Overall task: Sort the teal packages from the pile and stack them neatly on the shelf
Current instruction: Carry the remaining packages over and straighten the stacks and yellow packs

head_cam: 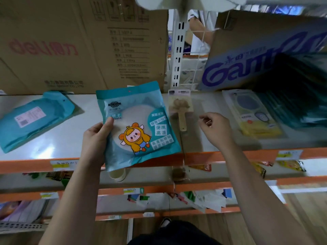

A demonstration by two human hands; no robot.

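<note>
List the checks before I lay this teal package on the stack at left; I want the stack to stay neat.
1. Grip: ok, the left hand grips the teal package, thumb on its front.
2. Colour matches the teal stack: ok.
3. Same face up: not ok; the package shows its cartoon front, the stack shows a label.
4. Bare shelf between them: ok.
5. The right hand is free to help: ok, it holds nothing.
6. Stack edges aligned: cannot tell.

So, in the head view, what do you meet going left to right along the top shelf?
In order: flat teal package, left hand, held teal package with the cartoon print, wooden-handled item in clear wrap, right hand, yellow-bottomed pack, dark blurred pile.
</note>
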